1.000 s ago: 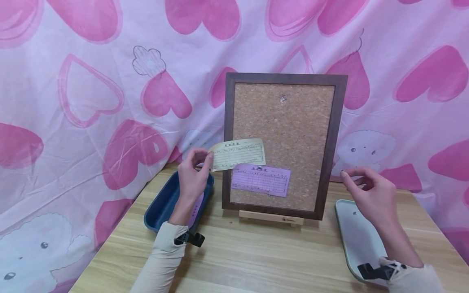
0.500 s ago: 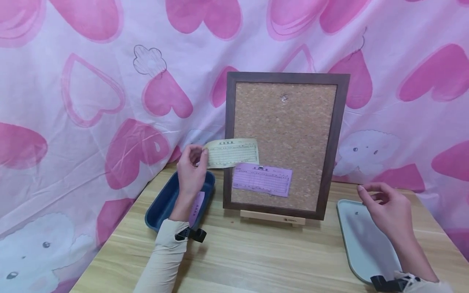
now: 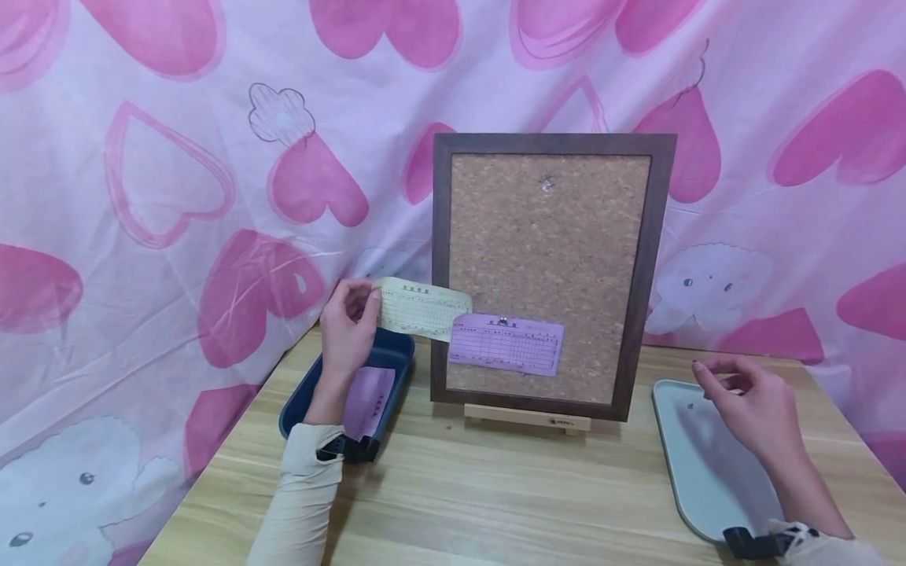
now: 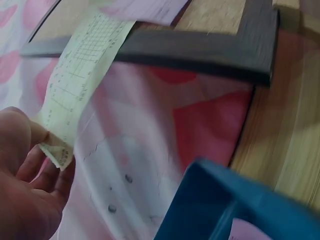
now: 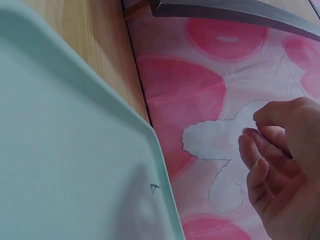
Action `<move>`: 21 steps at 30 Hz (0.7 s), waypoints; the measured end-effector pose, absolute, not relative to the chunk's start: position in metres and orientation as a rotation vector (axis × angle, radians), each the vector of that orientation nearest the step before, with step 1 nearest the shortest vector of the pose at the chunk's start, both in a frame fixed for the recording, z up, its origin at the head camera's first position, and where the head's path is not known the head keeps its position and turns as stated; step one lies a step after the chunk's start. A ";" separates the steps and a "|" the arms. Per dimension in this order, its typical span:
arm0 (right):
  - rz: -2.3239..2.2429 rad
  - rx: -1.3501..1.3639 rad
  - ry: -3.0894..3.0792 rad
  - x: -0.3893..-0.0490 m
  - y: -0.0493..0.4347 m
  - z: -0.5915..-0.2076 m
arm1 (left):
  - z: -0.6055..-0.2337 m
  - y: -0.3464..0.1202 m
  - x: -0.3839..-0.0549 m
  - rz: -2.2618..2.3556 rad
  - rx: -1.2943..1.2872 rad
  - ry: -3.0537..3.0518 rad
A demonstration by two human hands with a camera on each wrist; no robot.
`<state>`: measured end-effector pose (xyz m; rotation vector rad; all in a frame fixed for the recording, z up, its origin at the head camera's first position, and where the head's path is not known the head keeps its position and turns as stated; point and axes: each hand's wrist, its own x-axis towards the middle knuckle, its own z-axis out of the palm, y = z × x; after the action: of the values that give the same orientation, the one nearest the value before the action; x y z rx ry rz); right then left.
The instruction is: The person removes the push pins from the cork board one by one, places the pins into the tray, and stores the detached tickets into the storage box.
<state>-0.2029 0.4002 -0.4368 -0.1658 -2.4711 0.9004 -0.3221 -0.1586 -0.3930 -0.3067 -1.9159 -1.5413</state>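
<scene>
My left hand pinches the left end of a pale yellow receipt slip, printed with a ruled table. The slip's right end overlaps the left edge of the framed corkboard. Just below it, a purple receipt slip hangs on the cork by a clear pin at its top edge. My right hand hovers above the pale green tray, fingers loosely curled. In the right wrist view a gap shows between its fingertips, with nothing visible there. A small thumbtack lies in the tray.
A dark blue bin with a purple slip in it stands under my left forearm. Another clear pin is stuck high on the cork. The board leans on a wooden stand; a heart-printed cloth hangs behind.
My left hand has drawn the yellow slip leftward, mostly off the corkboard, uncovering more of the bin. My right hand has moved right and down over the tray, then stayed nearly still.
</scene>
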 end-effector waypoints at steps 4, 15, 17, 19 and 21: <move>0.867 -0.124 -2.533 -0.203 0.402 -0.438 | -0.394 -0.166 -0.325 -1.587 -0.328 -1.959; 0.846 -0.005 -2.648 -0.206 0.397 -0.440 | -0.397 -0.174 -0.326 -1.545 -0.340 -2.112; 0.849 0.003 -2.656 -0.206 0.398 -0.441 | -0.398 -0.176 -0.326 -1.529 -0.335 -2.116; 0.852 0.003 -2.670 -0.206 0.399 -0.443 | -0.399 -0.179 -0.326 -1.524 -0.333 -2.121; 0.859 0.008 -2.682 -0.205 0.401 -0.444 | -0.400 -0.181 -0.326 -1.522 -0.329 -2.130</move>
<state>-0.2048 0.4011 -0.4444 0.0085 -2.6818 0.8593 -0.3263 -0.1806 -0.3998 -0.3293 -2.1300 -1.5224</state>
